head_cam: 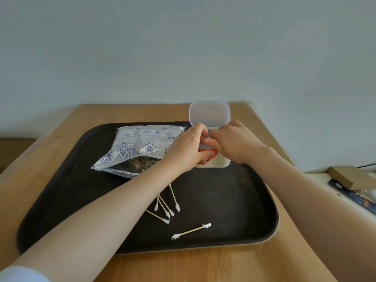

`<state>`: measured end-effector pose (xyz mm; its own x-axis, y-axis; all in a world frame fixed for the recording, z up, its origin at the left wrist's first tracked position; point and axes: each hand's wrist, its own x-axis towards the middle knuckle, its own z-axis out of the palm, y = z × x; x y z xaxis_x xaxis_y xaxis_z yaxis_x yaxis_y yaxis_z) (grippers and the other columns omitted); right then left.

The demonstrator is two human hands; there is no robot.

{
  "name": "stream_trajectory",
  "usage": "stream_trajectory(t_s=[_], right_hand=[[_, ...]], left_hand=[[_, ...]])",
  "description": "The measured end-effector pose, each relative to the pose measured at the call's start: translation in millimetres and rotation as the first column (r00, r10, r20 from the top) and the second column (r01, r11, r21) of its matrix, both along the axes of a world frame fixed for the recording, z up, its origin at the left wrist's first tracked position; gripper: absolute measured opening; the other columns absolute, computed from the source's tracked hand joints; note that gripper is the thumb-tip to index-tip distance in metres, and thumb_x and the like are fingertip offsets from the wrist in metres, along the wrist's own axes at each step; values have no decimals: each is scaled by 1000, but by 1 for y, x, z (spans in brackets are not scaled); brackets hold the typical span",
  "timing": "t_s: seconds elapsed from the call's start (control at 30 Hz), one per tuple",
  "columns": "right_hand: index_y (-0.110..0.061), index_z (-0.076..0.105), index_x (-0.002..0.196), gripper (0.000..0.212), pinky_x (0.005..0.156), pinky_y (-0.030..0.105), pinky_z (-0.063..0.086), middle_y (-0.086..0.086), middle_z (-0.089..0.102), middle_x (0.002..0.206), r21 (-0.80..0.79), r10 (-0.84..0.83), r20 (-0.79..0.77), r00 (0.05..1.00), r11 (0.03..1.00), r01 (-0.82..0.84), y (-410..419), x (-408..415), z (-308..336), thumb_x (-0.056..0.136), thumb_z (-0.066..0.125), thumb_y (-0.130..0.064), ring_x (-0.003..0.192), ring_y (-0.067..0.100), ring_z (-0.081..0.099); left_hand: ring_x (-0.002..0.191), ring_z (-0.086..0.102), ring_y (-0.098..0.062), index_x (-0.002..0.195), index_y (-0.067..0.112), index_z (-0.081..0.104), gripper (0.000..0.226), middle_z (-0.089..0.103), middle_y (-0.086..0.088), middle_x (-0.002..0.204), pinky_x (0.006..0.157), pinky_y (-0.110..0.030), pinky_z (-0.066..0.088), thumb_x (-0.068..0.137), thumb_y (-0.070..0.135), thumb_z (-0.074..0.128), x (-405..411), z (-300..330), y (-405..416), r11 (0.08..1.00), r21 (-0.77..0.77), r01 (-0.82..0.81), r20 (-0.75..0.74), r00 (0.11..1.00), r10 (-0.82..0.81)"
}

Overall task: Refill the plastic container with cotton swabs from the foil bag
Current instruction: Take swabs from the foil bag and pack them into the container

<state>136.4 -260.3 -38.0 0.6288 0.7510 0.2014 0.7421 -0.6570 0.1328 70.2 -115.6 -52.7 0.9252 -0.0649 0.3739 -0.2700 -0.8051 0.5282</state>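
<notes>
The plastic container (220, 160) stands at the far right of the black tray (234, 200), its translucent lid (209, 113) flipped up and open. Both hands meet over its mouth: my left hand (185, 148) and my right hand (236, 142) hold it from either side, fingers curled at the opening, which they hide. The foil bag (140, 145), silver with blue drawings, lies left of the container, its open end showing wooden swab sticks. Several loose cotton swabs (167, 204) lie on the tray under my left forearm, and one more cotton swab (191, 231) lies apart, nearer me.
The tray rests on a wooden table (183, 265) against a pale wall. At the right, off the table, a cardboard box (350, 177) sits on a stack of dark items.
</notes>
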Motion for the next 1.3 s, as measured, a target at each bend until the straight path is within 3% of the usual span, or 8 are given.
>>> stream_trajectory(t_s=[0.1,0.37,0.47,0.57,0.7,0.93,1.1,1.3], right_hand=[[-17,54,91,65,92,30,35,-3,64,81,34,-8,53,999,999,6,0,-5,-3,89,2,-56,81,18,59],[-11,65,98,22,75,34,46,2,65,99,460,60,19,998,886,-62,-3,-39,8,88,58,-30,89,20,58],[-14,68,91,16,67,17,41,-12,57,83,296,309,-275,910,928,-226,2,-76,18,84,66,-28,74,9,53],[-21,60,110,39,68,11,38,-18,48,92,-35,205,-522,828,965,-261,9,-98,13,79,68,-42,80,5,51],[-24,53,116,46,81,24,43,-7,45,117,-202,82,-543,836,954,-224,18,-113,-6,77,69,-43,96,10,47],[-18,59,87,5,77,27,46,-4,54,96,-173,81,-501,862,966,-191,32,-125,-12,87,58,-23,85,13,53],[-12,63,83,8,74,28,51,0,64,84,118,-27,-510,860,988,102,49,-124,-16,85,59,-20,75,14,57],[-3,58,68,41,53,28,42,8,56,65,42,-230,-528,817,954,295,73,-125,-26,91,51,-37,58,19,50]], left_hand=[[93,57,-18,108,11,48,42,58,-3,105,78,-36,49,80,31,70,2,0,1,1000,-4,25,-14,1000,-25],[107,48,-10,114,14,56,30,54,6,111,95,-23,36,85,21,64,-32,21,29,993,73,94,49,994,-98],[76,49,5,99,15,63,14,51,18,85,68,-7,36,85,15,65,-67,24,52,977,109,186,-54,982,-181],[70,47,6,97,21,62,15,49,18,80,62,-13,34,84,27,65,-94,23,68,919,342,197,-242,963,-116],[76,48,-2,104,27,53,33,47,16,91,64,-15,39,78,39,69,-126,19,88,894,412,174,-478,877,49],[88,52,-11,92,27,57,8,48,8,98,71,-22,44,87,33,59,-147,6,104,809,559,178,-549,811,201],[82,50,-11,85,23,51,11,49,4,100,62,-22,38,93,30,50,-148,2,101,791,584,181,-442,888,123],[98,47,-13,115,16,49,32,48,-2,121,78,-25,41,91,38,52,-134,-10,96,870,491,44,-306,944,125]])
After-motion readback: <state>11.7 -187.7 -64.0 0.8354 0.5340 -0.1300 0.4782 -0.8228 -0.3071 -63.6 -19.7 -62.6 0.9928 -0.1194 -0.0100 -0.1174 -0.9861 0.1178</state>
